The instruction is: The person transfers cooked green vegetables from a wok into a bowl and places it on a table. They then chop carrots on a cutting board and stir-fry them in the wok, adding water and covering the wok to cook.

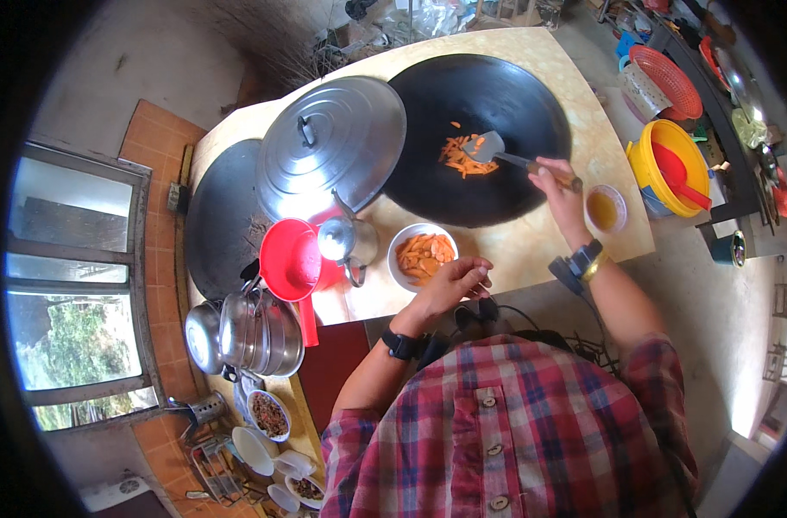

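Observation:
My right hand (557,188) grips the wooden handle end of a wok spatula (516,160). The spatula's metal blade touches a small heap of orange strips, apparently sliced carrot (469,164), in the large black wok (506,95). Near the counter's front edge stands a white bowl (397,269) with more orange slices (424,252). Just at its right rim is my left hand (456,283), fingers curled together; whether something small is between them is hidden. A small cup of yellowish liquid (605,209) stands right of my right hand.
Left of the wok lie a big metal lid (333,129), a metal kettle (349,238) and a red ladle (292,259). Steel pots (260,332) and food bowls (268,414) are at the lower left. A yellow bucket (670,164) stands beyond the counter's right edge.

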Demonstrator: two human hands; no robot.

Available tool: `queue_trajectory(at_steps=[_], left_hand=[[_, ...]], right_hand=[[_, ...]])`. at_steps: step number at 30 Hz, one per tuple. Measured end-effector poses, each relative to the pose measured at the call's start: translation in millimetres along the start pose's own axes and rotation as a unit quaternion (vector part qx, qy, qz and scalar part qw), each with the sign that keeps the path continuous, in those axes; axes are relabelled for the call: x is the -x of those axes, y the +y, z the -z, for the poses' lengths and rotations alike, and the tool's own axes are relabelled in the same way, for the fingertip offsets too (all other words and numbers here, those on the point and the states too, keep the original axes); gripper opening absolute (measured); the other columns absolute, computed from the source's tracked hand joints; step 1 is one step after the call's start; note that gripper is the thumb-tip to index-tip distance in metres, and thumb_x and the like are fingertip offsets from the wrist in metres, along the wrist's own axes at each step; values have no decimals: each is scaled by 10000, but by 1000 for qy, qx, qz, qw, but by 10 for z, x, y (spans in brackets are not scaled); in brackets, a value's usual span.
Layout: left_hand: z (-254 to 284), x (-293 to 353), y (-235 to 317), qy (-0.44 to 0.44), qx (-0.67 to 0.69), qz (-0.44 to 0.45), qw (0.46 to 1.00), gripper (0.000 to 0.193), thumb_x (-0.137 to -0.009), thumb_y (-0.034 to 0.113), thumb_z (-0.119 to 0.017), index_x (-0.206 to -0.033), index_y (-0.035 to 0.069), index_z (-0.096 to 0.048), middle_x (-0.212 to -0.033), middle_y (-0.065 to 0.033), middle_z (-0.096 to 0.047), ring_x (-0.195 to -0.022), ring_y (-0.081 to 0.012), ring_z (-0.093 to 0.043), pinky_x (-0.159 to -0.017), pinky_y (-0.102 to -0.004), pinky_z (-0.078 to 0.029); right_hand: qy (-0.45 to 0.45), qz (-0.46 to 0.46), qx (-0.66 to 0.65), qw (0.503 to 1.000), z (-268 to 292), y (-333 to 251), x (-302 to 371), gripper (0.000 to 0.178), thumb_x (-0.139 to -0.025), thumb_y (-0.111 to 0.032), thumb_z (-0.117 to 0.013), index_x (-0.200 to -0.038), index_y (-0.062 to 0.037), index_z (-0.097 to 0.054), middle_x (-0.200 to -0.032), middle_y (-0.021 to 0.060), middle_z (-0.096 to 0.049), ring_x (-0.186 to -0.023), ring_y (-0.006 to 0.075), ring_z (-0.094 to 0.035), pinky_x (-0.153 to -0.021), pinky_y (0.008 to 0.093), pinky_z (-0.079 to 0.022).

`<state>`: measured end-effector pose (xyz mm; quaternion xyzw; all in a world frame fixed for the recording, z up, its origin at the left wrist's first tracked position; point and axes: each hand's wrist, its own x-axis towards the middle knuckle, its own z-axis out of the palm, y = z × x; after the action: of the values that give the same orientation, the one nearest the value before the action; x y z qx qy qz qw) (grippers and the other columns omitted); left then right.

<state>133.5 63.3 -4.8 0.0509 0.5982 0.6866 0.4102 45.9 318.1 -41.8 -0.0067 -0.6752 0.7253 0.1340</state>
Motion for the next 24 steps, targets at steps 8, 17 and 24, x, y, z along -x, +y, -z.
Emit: queue_trajectory(at_steps=[8,17,24], left_hand=[[24,190,-292,0,25,-7,1000,282,-947,225,-475,-1129,10,-492,-892,-50,-577,-769,-108,-585,-707,-220,-487],[239,1302,-719,191,72,-94,975,297,-935,254,-487,-1108,15,-519,-850,-47,-579,-744,-116,-582,-676,-238,-484],[154,2505,-1411,435,154,-161,872,237,-947,198,-453,-1052,-1,-529,-819,-34,-565,-694,-92,-544,-633,-218,-448]], right_hand=[[42,-21,-28,998,-315,403,299,201,-856,-107,-579,-1039,-24,-580,-882,54,-627,-813,114,-601,-727,230,-489],[-136,61,210,966,-401,511,810,310,-827,-89,-628,-1124,-34,-558,-1114,109,-581,-1052,214,-553,-913,310,-429],[-412,208,464,756,-64,283,1558,514,-706,64,-616,-1189,-62,-493,-1307,208,-395,-1187,364,-430,-963,371,-397]])
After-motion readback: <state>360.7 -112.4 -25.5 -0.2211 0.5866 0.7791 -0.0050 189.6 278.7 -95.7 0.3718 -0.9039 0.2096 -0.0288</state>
